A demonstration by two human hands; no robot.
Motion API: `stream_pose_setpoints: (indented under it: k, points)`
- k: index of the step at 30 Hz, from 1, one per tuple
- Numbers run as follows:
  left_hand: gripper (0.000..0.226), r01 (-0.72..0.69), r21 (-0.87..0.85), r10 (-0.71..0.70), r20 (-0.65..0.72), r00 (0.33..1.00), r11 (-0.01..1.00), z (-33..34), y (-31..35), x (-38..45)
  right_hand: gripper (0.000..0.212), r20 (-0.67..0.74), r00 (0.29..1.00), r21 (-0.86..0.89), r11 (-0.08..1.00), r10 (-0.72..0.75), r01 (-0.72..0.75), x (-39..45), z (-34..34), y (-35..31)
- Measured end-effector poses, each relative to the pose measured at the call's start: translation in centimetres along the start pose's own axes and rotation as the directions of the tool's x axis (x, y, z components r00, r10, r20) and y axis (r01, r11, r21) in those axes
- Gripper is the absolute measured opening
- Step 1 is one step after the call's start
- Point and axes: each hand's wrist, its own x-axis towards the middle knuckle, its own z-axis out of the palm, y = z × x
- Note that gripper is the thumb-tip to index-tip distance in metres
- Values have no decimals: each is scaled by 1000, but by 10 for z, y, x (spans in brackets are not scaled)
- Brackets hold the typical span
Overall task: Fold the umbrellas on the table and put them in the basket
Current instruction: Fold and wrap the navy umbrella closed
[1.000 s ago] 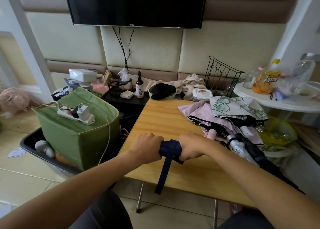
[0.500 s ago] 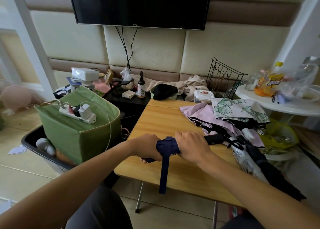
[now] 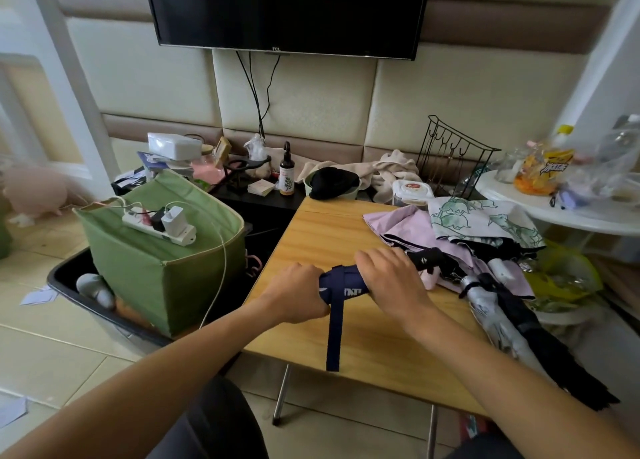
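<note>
A: Navy fabric, rolled tight: the navy umbrella [image 3: 341, 283] lies across the wooden table [image 3: 322, 230] at centre frame, near the table's lower left edge. Its strap [image 3: 334, 334] hangs loose, running down over the wood toward the bottom of the frame.

B: And the hands?

A: The left hand [image 3: 298, 295] is curled round the umbrella's left end, fingers wrapped under and out of sight. The right hand [image 3: 389, 282] lies over the middle, fingers [image 3: 372, 256] bent across the top and slightly apart, gripping the roll. The black handle [image 3: 426, 259] sticks out just right of that hand.

B: Other umbrellas?

A: To the right, a heap on the same table: a lilac umbrella [image 3: 408, 224] unfolded, a white one with green leaf print [image 3: 481, 221] on top of it, and a silver and black umbrella [image 3: 509, 323] lying down toward the lower right, past the table edge.

B: The basket?

A: A dark tub [image 3: 65, 278] sits on the floor at left, below the table's left side. A green fabric box [image 3: 162, 268] stands in it, with a white power strip [image 3: 159, 228] across the top. Whether the tub is the basket, I cannot tell.

B: Further out?

A: A television [image 3: 287, 9] at top centre, a wire rack [image 3: 453, 157] right of centre, a brown bottle [image 3: 286, 176] behind the table.
</note>
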Motion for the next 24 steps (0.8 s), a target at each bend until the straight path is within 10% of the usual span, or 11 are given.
stream_pose_setpoints:
  k: [4, 8, 12, 14, 16, 18, 24]
  points:
    - [19, 27, -52, -25, 42, 999, 998, -3, -2, 2, 20, -124, 991, 9, 999, 47, -46, -4, 11, 10]
    - [20, 75, -51, -73, 37, 997, 996, -1, -7, 0, 61, -56, 887, 58, 889, 457, -455, -11, 12, 10]
    - [14, 163, -61, -166, -43, 985, 985, 6, -8, -4, 48, -215, 728, 530, 704, 651, -473, -25, 2, -20]
    - [12, 197, -48, -201, -83, 976, 979, 7, -7, -5, 32, 0, 664, 745, 443, 747, -499, -33, -7, -40]
    - [11, 217, -18, -218, -106, 970, 976, 10, -5, -6, 26, 564, 536, 737, -90, 628, -670, -32, -17, -53]
    - [12, 240, -10, -240, -119, 964, 971, 15, -2, -7, 39, 839, 470, 544, -378, 275, -749, -34, -15, -57]
    - [11, 268, -70, -275, -136, 952, 961, 26, 0, -6, 48, 793, 597, 583, -437, 124, -685, -32, -4, -54]
